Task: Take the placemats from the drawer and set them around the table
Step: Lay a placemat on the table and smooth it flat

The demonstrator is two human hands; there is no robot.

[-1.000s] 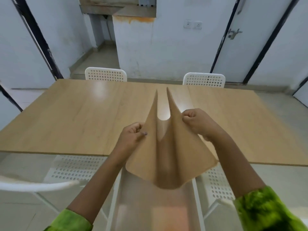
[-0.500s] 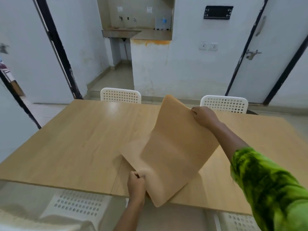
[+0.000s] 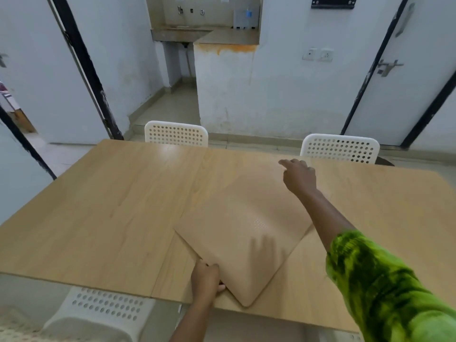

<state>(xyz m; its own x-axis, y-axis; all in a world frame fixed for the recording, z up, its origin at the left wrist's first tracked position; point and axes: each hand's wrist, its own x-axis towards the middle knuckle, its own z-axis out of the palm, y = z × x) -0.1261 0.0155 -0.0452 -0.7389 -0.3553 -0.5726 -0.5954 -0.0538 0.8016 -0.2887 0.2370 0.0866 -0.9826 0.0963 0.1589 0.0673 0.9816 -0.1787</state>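
A tan placemat (image 3: 246, 238) lies almost flat and at an angle on the wooden table (image 3: 103, 213), right of the middle, with one rounded corner near the front edge. A second thin edge shows under its left side, so more than one mat may be stacked there. My left hand (image 3: 206, 280) pinches the mat's near-left edge at the table's front. My right hand (image 3: 298, 176) reaches out over the far corner, index finger stretched out and fingers loose on top of the mat.
Two white perforated chairs (image 3: 176, 133) (image 3: 339, 148) stand at the table's far side, and another white chair (image 3: 98, 309) is tucked under the near edge on the left. White walls and dark-framed doors (image 3: 404, 77) lie beyond. My green sleeve (image 3: 385, 287) crosses the right side.
The placemat, held up and bent between both hands, has been laid down onto the table. My right hand pushed its far corner forward and down, and my left hand stayed at the near edge.
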